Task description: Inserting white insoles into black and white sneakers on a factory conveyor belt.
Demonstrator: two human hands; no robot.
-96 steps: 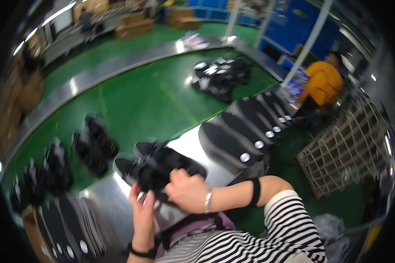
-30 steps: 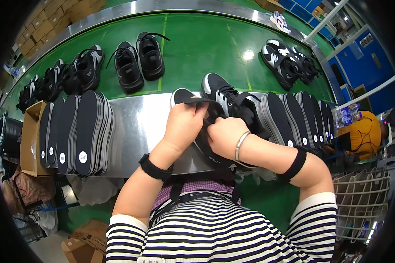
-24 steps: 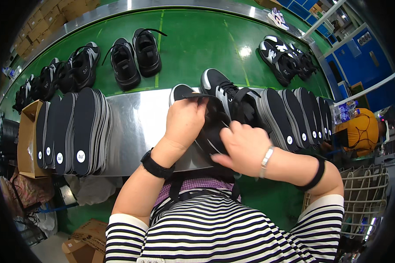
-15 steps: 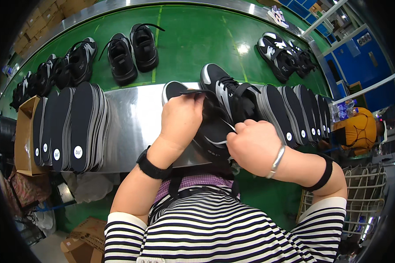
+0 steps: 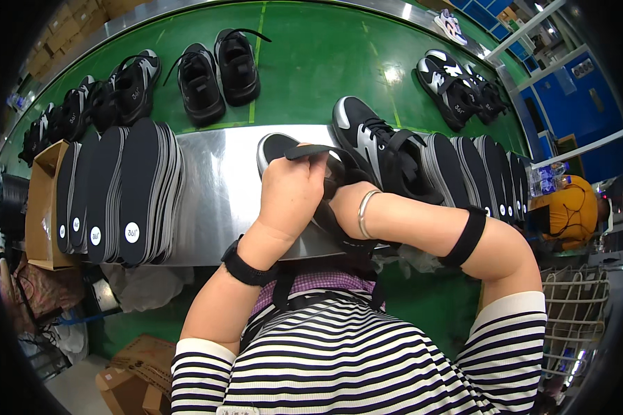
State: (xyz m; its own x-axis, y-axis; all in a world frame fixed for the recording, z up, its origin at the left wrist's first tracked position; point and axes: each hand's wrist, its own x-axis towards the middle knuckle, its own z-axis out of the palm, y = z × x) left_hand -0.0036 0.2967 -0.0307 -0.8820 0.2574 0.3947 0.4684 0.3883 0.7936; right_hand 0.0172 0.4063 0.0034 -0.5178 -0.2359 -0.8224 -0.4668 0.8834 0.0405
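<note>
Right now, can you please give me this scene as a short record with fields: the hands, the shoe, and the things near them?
left hand: left hand grips the black tongue strap of the black sneaker
right hand: right hand is pushed inside that sneaker, hidden to the wrist; silver bangle shows
surface: steel worktable
beside it: second black sneaker upright, to the right
left stack: black insoles on edge
right stack: more insoles
beyond: green conveyor belt with black sneaker pairs

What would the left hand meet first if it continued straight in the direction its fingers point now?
The left hand already grips the black shoe and points away from the body. Past that shoe lies the bare steel table, then, probably, the pair of black shoes on the green belt; depth is unclear.
</note>
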